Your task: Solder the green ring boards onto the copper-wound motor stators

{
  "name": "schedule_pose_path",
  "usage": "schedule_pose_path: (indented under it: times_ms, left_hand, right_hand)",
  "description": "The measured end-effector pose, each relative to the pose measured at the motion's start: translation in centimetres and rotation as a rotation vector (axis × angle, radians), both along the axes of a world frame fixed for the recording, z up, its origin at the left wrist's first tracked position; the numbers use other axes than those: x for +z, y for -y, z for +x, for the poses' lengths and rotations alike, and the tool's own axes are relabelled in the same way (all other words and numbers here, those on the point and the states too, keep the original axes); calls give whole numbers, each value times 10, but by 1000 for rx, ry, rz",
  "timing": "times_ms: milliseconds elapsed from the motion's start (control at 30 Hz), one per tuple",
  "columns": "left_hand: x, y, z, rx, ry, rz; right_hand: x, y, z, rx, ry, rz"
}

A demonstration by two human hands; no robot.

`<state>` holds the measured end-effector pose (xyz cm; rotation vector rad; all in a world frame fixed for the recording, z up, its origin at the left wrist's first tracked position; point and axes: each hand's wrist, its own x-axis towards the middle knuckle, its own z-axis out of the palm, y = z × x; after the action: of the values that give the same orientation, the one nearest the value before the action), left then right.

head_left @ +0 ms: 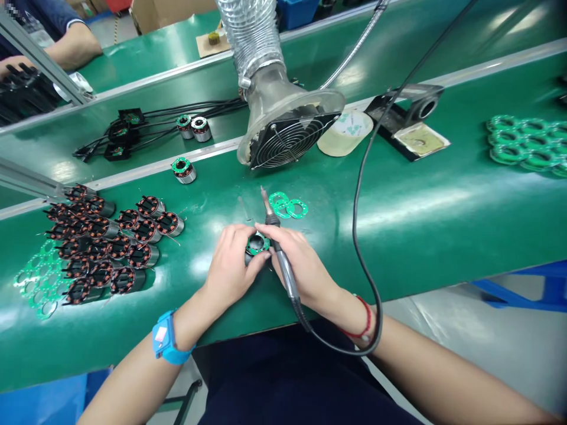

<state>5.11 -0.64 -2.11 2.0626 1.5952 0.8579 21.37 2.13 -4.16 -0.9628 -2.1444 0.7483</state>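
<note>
My left hand (231, 260) is closed around a motor stator (258, 243) topped by a green ring-shaped circuit board. In my right hand (303, 260) lies a soldering iron (286, 268), its tip pointing up and away from me, past the stator. The right fingers also rest near the stator's far side; whether they touch it is partly hidden. Just beyond my hands are loose green ring boards (296, 208). One stator with a green board (183, 170) stands farther off to the left.
Many wound stators (101, 227) crowd the left, beside green ring boards (42, 277). A fume extractor (292, 139) hangs ahead. A soldering iron stand (410, 121) and tape roll (345, 133) stand behind; the iron's cord (357, 212) loops at right. Another person's arm (75, 47) shows top left.
</note>
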Motion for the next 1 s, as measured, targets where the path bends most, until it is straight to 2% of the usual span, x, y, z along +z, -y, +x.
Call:
schedule_pose_path:
  times_ms: [100, 233, 333, 633, 733, 867, 1000]
  left_hand:
    - [3, 0, 1, -1, -21, -15]
    - [13, 0, -8, -69, -34, -80]
    - [16, -1, -12, -102, -51, -132]
    - [4, -4, -3, -27, -83, 9]
    - [0, -4, -3, 10, -76, -11]
    - [-4, -4, -11, -33, -60, -55]
    - [0, -3, -28, -84, -169, -133]
  right_hand:
    - [0, 0, -2, -62, -22, -22]
    - [1, 0, -6, -159, -43, 50]
    - [1, 0, -7, -162, -39, 64]
    - [0, 1, -2, -129, -119, -62]
    - [1, 0, -2, -109, -112, -77]
    - [9, -6, -2, -65, -10, 7]
    - [18, -16, -5, 140, 99, 18]
